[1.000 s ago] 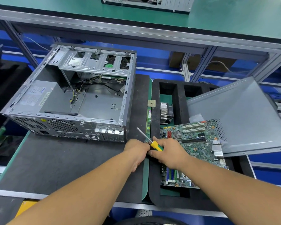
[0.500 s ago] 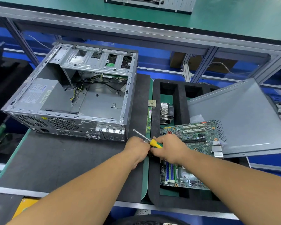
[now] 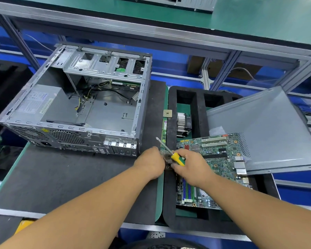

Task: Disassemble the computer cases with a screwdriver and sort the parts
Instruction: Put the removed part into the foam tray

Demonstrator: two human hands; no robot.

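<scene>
The open grey computer case (image 3: pixel 79 108) lies on the black mat at the left, with its power supply and cables still inside. A green motherboard (image 3: pixel 219 157) rests across the black foam tray (image 3: pixel 169 198). My right hand (image 3: pixel 193 167) grips the yellow-and-green screwdriver (image 3: pixel 177 157), whose shaft points up and left. My left hand (image 3: pixel 151 163) is curled right beside it at the motherboard's left corner. Its fingertips pinch a small shiny part (image 3: pixel 167 157), and what that part is stays unclear.
The case's grey side panel (image 3: pixel 269 130) leans over the tray's right side. A CPU chip (image 3: pixel 167 113), a RAM stick (image 3: pixel 164 130) and a finned heatsink (image 3: pixel 182 123) lie by the tray's left wall. A metal shelf frame runs overhead at the back.
Both hands stay pressed together at the motherboard's left corner. The screwdriver's shaft has tilted slightly more upright.
</scene>
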